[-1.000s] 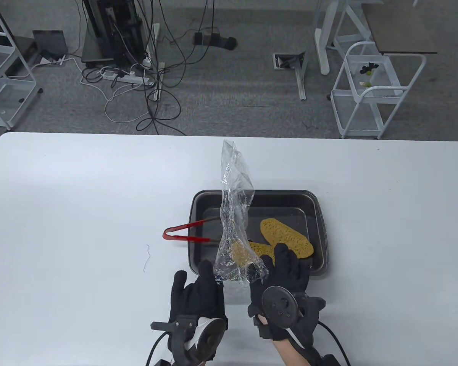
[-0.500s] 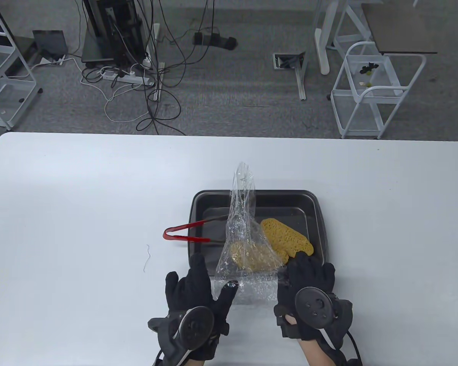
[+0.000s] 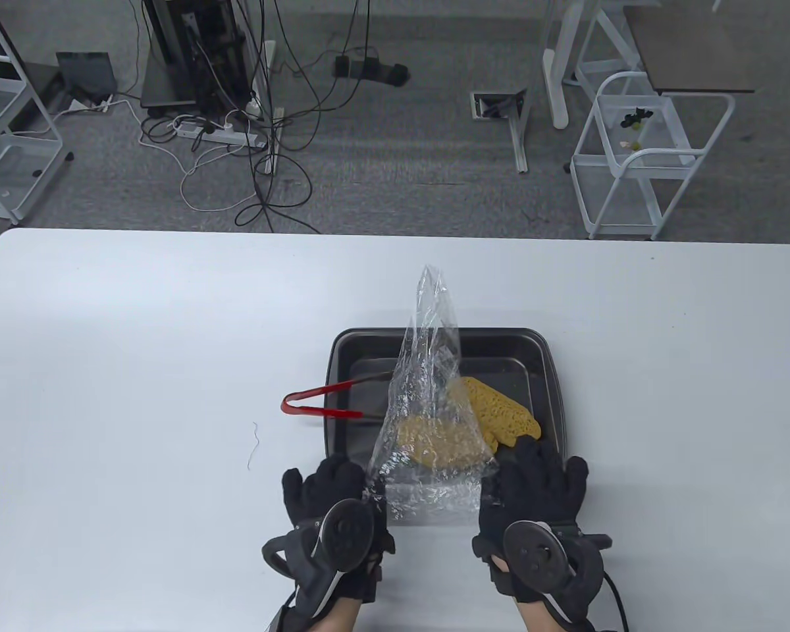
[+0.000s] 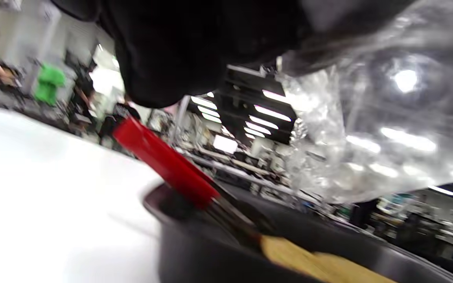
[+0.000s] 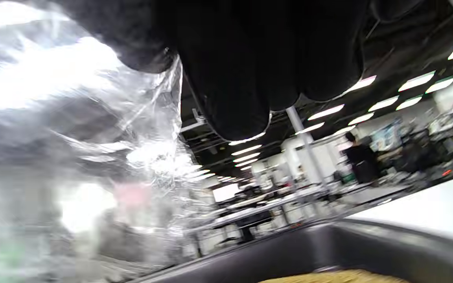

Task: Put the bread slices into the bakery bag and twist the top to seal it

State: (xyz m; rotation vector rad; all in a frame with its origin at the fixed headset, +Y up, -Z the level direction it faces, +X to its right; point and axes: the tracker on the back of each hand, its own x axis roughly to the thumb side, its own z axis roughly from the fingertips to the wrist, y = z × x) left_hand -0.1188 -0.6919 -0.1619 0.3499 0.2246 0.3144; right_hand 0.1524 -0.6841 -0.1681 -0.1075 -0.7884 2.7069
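A clear plastic bakery bag (image 3: 428, 388) stands over the dark baking tray (image 3: 546, 368), its narrow end pointing up and away from me. One yellow bread slice (image 3: 438, 444) lies inside the bag near its wide lower end. A second slice (image 3: 510, 415) lies in the tray, partly behind the bag. My left hand (image 3: 342, 484) pinches the bag's lower left edge, and my right hand (image 3: 533, 471) holds the lower right edge. In the left wrist view the bag (image 4: 368, 137) hangs beside the glove. In the right wrist view the bag (image 5: 73, 118) fills the left side.
Red-handled tongs (image 3: 316, 403) rest over the tray's left rim, their tips inside the tray; in the left wrist view the tongs (image 4: 163, 161) cross the tray (image 4: 210, 251). A thin thread (image 3: 255, 447) lies on the white table (image 3: 138, 329) to the left.
The hands have drawn apart and stretched the bag's lower end wider. The left fingers have curled onto the bag's edge. The bag's upper tip has swung right, and the slice has settled inside.
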